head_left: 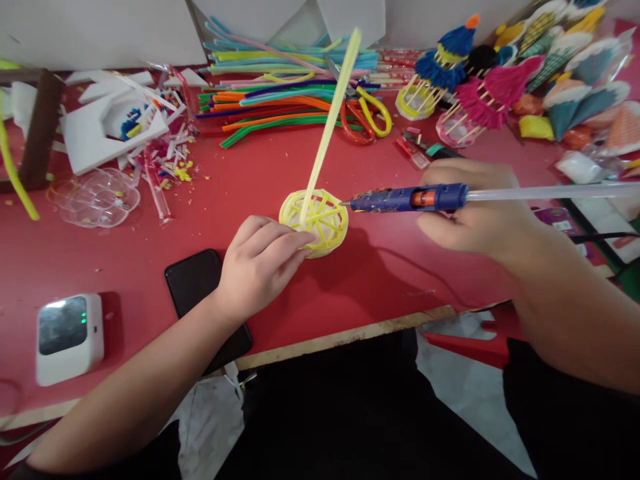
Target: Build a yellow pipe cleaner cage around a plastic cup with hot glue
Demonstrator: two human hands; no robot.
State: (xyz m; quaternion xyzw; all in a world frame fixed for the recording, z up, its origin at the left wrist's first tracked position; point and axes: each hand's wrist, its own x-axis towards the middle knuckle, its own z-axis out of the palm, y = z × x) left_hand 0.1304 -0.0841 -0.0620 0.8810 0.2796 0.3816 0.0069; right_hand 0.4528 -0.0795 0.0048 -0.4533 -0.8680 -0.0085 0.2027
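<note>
Left hand (pixel 264 259) pinches a spoked disc (pixel 324 217), right hand (pixel 477 225) clamps a glue gun (pixel 387 199); a clear scalloped tray (pixel 90 193) holds small bits (pixel 119 197)

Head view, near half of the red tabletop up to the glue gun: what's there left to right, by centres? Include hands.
White rounded device with dark screen → black flat smartphone → left hand → yellow round spoked frame → blue plastic glue gun → right hand.
</note>
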